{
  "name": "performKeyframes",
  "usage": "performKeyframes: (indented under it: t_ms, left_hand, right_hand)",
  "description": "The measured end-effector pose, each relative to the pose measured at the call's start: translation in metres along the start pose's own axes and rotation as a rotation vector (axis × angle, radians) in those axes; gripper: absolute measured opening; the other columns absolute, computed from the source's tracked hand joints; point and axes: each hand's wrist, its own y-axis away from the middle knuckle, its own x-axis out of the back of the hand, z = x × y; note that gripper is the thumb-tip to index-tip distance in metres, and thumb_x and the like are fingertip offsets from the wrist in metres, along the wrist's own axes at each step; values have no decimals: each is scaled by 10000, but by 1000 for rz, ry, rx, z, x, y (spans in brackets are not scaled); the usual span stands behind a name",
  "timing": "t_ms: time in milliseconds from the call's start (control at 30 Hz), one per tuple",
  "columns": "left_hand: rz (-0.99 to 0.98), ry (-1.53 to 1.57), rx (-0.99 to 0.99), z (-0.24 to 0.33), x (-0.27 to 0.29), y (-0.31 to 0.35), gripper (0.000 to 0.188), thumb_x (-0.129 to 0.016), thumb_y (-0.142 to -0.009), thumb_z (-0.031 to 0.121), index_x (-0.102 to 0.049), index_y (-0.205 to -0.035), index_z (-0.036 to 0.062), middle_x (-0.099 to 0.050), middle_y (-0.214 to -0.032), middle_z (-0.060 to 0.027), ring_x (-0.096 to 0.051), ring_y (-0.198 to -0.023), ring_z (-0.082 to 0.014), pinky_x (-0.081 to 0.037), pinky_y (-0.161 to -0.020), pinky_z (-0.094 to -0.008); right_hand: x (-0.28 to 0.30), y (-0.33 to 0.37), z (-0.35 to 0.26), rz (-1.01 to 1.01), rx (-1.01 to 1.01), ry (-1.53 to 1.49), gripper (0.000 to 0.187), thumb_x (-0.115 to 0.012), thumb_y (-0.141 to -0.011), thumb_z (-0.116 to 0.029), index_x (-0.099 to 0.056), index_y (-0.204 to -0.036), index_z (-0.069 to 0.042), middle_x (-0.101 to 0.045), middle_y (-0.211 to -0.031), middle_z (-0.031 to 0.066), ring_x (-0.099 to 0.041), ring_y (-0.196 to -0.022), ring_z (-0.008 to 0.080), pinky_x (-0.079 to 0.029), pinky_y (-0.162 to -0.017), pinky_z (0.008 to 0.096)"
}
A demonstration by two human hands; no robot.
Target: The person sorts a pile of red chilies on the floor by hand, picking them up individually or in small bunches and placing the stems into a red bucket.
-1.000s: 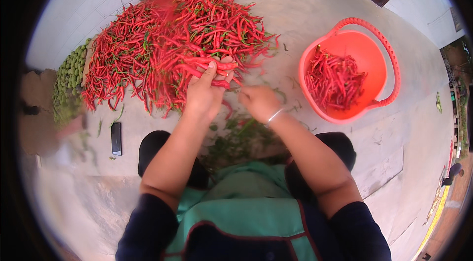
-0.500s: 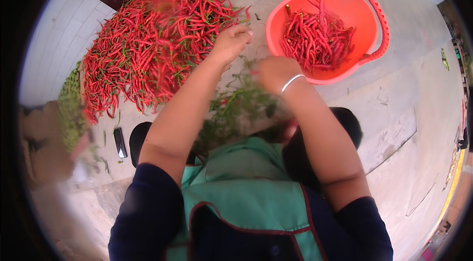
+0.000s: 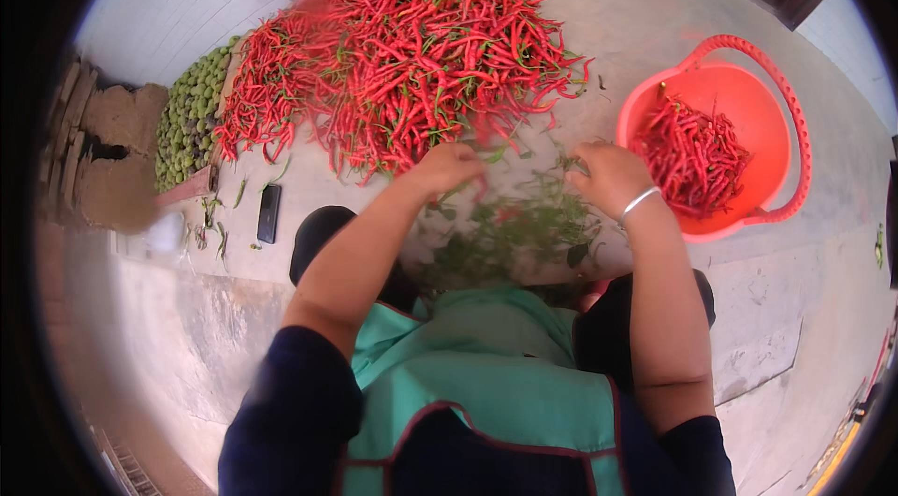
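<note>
A large heap of long red chili peppers with green stems lies on the floor ahead. At its front edge my left hand is closed, with a blurred red chili pepper at its fingertips. My right hand, wearing a silver bangle, hovers just left of a red plastic basket. Its fingers are curled in, and what they hold, if anything, cannot be made out. Inside the basket lies a pile of red chili peppers. Below and between my hands are scattered green stems and leaves, partly blurred.
A dark phone lies on the floor to the left, beside loose green stems. Farther left are a heap of round green produce and brown sacks. My green apron covers my lap between my knees.
The view has swung left, so everything sits farther right in the picture. My hands have moved apart; a red chili pepper now shows at my left fingertips.
</note>
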Motion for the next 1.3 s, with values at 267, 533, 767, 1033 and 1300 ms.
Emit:
performKeyframes:
  t_ms: [267,533,767,1033,1300]
  left_hand:
    - [808,965,44,-120,164,173,162,-529,-891,236,-556,-887,77,-554,-703,16,-483,-529,-60,-404,-482,-193]
    - [707,1643,309,-316,98,205,168,-513,-891,223,-552,-852,64,-586,-706,-26,-514,-526,-91,-423,-444,-197]
    - [1407,1699,-57,-281,275,228,565,-402,-936,333,-238,-1342,-25,-467,-1259,-197,-510,-1136,-291,-428,-952,-392]
    - [248,-26,-65,-212,169,41,338,-655,-764,217,-572,-1067,93,-614,-1016,-82,-589,-942,-212,-464,-791,-333]
    - [414,-542,-153,-217,112,0,253,-667,-692,199,-602,-912,92,-587,-879,-120,-576,-848,-302,-460,-723,-419]
  right_hand:
    - [-55,-35,-44,-171,76,-282,285,-631,-778,-172,-593,-1019,-23,-641,-905,144,-625,-842,245,-492,-727,352]
    - [-160,-101,-179,-369,169,-738,375,-566,-831,-146,-505,-1179,-20,-613,-1049,164,-617,-914,230,-475,-811,312]
    - [-86,-145,-249,-206,243,-674,359,-549,-835,-163,-515,-1165,-26,-618,-1055,152,-621,-914,228,-479,-808,323]
    - [-151,-138,-181,-146,136,-229,331,-563,-801,-158,-536,-1110,-43,-625,-989,157,-613,-895,289,-484,-785,378]
    - [-199,-183,-211,-138,251,93,289,-534,-829,-205,-489,-1072,-54,-615,-869,168,-610,-864,325,-488,-735,444]
